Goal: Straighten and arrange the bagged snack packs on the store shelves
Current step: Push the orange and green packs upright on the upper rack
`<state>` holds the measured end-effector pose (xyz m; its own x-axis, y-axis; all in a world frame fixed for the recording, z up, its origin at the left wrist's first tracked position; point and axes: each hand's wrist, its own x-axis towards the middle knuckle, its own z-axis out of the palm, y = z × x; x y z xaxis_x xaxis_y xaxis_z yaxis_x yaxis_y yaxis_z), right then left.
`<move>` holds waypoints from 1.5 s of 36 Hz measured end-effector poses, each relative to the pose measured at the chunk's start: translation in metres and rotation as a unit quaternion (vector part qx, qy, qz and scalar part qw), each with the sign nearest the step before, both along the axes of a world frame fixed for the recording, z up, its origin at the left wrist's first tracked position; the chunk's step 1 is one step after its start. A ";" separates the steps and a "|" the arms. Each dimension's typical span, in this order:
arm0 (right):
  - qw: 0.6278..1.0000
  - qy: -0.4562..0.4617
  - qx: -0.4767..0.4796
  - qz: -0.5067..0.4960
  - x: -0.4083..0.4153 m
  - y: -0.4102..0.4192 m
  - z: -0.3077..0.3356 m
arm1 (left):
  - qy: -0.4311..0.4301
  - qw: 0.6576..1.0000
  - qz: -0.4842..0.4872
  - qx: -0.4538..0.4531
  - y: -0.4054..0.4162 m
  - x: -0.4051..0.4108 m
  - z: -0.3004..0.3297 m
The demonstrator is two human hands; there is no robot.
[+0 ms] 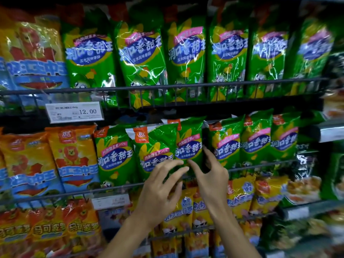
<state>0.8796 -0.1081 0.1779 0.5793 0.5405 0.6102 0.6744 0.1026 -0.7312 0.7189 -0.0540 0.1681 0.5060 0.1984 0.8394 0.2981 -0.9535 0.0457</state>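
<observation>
Your two hands are up in front of the middle shelf. Your left hand (163, 185) has its fingers spread and a little bent, reaching toward a green pack (154, 148) that leans to one side. The fingertips are at the pack's lower part, but you cannot tell if they touch it.

Your right hand (210, 175) is beside it. Its thumb and fingers are apart, like a wide open pinch, at the bottom of the next green pack (189, 140). This pack stands behind the leaning one and they overlap. You cannot tell if the hand really holds it.

More green packs (256, 138) stand in a row to the right, behind a dark wire rail (260, 165). Orange packs (74, 155) stand to the left. Yellow packs (240, 194) sit on the shelf below. A white price tag (74, 112) hangs above.
</observation>
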 end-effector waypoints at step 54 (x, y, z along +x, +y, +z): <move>0.944 -0.327 0.037 0.027 0.069 -0.008 -0.020 | 0.087 0.982 0.157 -0.051 -0.010 0.065 0.011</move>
